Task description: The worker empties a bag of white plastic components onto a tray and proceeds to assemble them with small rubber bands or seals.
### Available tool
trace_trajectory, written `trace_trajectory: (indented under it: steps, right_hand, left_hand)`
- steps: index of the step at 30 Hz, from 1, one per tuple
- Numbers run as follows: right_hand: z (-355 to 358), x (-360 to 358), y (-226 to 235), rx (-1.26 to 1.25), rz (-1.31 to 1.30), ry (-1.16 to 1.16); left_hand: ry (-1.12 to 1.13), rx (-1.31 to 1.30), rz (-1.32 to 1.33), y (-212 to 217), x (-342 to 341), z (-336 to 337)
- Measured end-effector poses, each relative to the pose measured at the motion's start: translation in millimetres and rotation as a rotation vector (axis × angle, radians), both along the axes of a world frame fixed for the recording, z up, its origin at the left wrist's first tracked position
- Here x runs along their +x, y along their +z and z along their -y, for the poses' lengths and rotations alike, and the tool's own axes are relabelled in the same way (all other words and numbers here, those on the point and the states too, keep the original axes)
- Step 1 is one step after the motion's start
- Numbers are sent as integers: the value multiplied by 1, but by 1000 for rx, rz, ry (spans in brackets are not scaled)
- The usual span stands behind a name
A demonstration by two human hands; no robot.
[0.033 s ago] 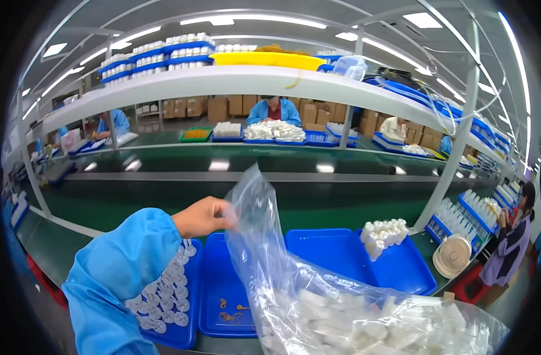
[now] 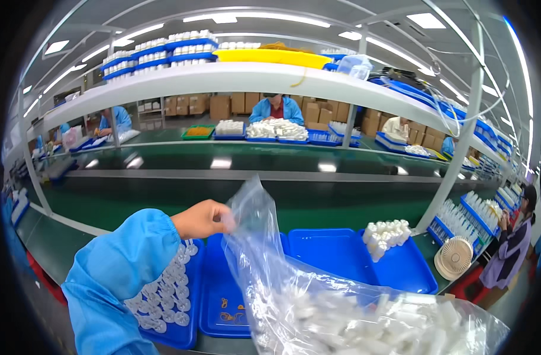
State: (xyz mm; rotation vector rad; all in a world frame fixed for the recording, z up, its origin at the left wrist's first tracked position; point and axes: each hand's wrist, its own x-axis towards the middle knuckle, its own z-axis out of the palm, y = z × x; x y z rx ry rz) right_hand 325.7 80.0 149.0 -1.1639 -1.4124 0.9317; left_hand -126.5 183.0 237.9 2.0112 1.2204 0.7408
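My left hand (image 2: 204, 219), in a light-blue sleeve, pinches the upper edge of a large clear plastic bag (image 2: 255, 236) and holds it raised. The bag slopes down to the lower right, full of loose white plastic pieces (image 2: 389, 322); their exact kind is hard to make out through the film. My right hand does not show. Beneath the bag's left side is a blue tray (image 2: 214, 284) with a few small orange loops (image 2: 228, 316). Left of it, partly behind my sleeve, another blue tray (image 2: 190, 334) carries rows of clear, round-based parts (image 2: 167, 290).
Behind the bag lies a blue tray (image 2: 329, 251); the tray (image 2: 415, 266) to its right holds upright white bottle-like parts (image 2: 384, 236). A small beige fan (image 2: 454, 258) stands at the right. A white shelf (image 2: 253, 77) crosses above, on posts. Co-workers sit across the green bench (image 2: 134, 198).
The bag's raised tip has sunk slightly, and the white pieces inside have shifted a little to the left. My left hand keeps its pinch in nearly the same place.
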Motion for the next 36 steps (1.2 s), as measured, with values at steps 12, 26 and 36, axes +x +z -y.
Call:
trace_trajectory:
  steps: [12,26,36]
  right_hand:
    - [-7,-26,-30,-64,-171,9]
    - [-19,-6,1,-94,-240,54]
    - [-49,3,6,89,305,154]
  left_hand:
    - [121,325,-859,-61,-29,6]
    - [-67,54,-847,-30,-16,1]
    - [66,-25,-153,-17,26,-11]
